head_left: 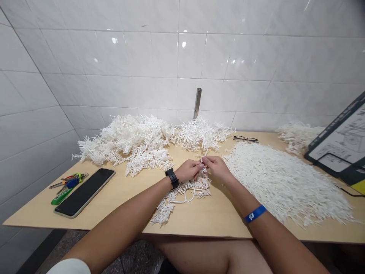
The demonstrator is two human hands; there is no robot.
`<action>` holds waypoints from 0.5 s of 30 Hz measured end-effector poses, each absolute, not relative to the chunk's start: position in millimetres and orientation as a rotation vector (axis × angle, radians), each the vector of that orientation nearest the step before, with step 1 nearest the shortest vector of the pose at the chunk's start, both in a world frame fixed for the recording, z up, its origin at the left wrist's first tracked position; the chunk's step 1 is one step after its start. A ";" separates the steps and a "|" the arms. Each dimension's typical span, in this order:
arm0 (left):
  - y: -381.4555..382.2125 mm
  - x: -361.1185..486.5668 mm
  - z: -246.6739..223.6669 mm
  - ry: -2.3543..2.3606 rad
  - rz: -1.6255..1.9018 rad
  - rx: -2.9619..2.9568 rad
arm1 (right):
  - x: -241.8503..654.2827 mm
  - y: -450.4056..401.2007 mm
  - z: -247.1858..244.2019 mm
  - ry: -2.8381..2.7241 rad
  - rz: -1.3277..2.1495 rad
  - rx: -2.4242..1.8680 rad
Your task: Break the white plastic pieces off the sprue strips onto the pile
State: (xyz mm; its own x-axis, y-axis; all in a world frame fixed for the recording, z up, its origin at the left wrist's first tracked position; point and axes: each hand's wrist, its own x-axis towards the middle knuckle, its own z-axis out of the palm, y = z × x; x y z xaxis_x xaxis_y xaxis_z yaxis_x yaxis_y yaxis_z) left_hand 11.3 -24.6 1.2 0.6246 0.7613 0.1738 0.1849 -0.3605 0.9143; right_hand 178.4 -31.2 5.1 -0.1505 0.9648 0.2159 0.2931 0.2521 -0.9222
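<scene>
My left hand [188, 171] and right hand [218, 168], fingertips pinched together on a white strand [202, 161]; strand bunch [196, 185] below stretches lengthwise toward near left.

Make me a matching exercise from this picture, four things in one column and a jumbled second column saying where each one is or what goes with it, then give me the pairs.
Column one
1. Left hand
2. Right hand
3. Phone
4. Glasses

Column two
A. Beside the keys
B. Blue band on its arm
C. At the far side of the wide, flat pile of white strands
D. Black watch at its wrist

Pairs
1-D, 2-B, 3-A, 4-C
</scene>
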 end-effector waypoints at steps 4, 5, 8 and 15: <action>-27.3 14.6 7.4 0.769 0.738 1.829 | 173.2 -32.6 6.6 -1.575 0.720 -1.294; -28.2 15.0 8.1 0.771 0.737 1.822 | 173.2 -31.9 7.3 -1.553 0.695 -1.309; -31.8 13.8 6.6 0.705 0.684 1.843 | 186.1 -25.1 9.1 -1.369 0.642 -1.365; -26.6 9.2 -1.2 0.679 0.744 1.812 | 246.7 -10.5 8.7 -1.258 0.332 -1.542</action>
